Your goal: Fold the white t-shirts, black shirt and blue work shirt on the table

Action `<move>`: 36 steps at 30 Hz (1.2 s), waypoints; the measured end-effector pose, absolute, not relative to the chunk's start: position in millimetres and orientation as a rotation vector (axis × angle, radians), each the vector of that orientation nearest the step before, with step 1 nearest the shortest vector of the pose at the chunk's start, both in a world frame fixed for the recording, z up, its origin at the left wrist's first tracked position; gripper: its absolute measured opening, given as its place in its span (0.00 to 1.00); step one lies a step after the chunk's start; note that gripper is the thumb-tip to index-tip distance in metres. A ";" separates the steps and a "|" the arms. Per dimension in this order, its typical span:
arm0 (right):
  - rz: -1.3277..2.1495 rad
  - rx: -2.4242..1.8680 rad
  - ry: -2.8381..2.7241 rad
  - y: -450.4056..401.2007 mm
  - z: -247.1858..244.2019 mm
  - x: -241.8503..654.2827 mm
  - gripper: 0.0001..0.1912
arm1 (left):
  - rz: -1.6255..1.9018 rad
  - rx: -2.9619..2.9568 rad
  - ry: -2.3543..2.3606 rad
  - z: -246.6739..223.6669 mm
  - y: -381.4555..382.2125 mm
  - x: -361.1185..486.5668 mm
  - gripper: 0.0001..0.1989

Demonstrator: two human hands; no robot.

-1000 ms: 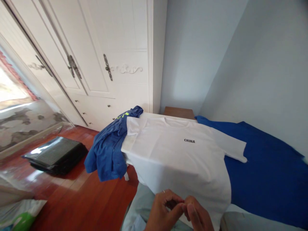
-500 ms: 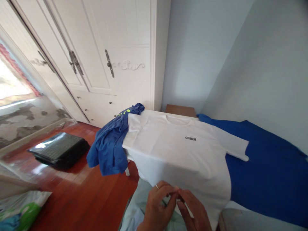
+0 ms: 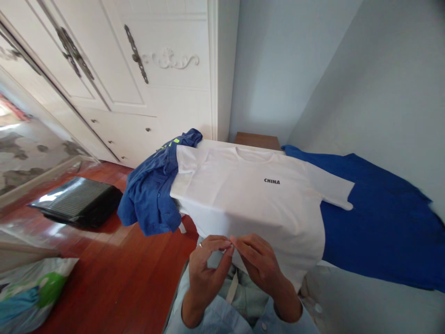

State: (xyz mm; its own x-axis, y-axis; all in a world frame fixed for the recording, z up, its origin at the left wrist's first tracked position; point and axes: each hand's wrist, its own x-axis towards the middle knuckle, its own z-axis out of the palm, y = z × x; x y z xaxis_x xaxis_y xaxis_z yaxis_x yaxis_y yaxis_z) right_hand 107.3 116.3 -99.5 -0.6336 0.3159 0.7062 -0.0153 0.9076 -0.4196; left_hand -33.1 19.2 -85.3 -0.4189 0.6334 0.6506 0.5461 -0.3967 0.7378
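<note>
My left hand (image 3: pixel 208 266), with a ring on one finger, is closed in a pinch over my lap. Its fingertips meet those of my right hand (image 3: pixel 259 262), whose fingers are also pressed together. Whatever is between the fingertips is too small to make out. Just beyond both hands a white T-shirt (image 3: pixel 239 190) marked "CHINA" lies spread face up, its lower part hanging over the near edge of a white table (image 3: pixel 179 185). Left of it a crumpled blue garment (image 3: pixel 149 195) with yellow-green marks drapes over the table's end. A flat blue cloth (image 3: pixel 378 227) spreads to the right.
A white wardrobe (image 3: pixel 174 106) stands behind on the left. A small brown wooden piece (image 3: pixel 257 140) sits against the wall. On the red wooden floor (image 3: pixel 139 273) lie a black plastic-wrapped package (image 3: pixel 81 202) and a white-green plastic bag (image 3: pixel 45 287).
The camera view has tilted downward, showing more of my sleeves and lap. My hands have shifted slightly left and up in the picture, their fingertips still together. The shirt lies as before.
</note>
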 end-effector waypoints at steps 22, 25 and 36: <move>0.370 -0.263 -2.208 113.9 -98.2 103.4 0.27 | 2.000 1.695 1.663 -83.0 19.9 -31.1 0.12; 0.360 -0.279 -2.210 113.6 -98.8 102.6 0.27 | 2.024 1.663 1.671 -83.7 21.3 -29.3 0.12; 0.374 -0.311 -2.214 112.6 -102.3 104.1 0.25 | 1.993 1.560 1.654 -83.6 23.7 -27.4 0.08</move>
State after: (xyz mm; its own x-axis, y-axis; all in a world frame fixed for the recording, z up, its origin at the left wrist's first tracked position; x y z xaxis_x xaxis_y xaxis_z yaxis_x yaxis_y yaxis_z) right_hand 104.1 112.6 -102.3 -0.6098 0.3467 0.7127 0.0936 0.9244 -0.3696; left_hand -27.4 23.7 -83.6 -0.4624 0.6399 0.6137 0.4852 -0.3967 0.7792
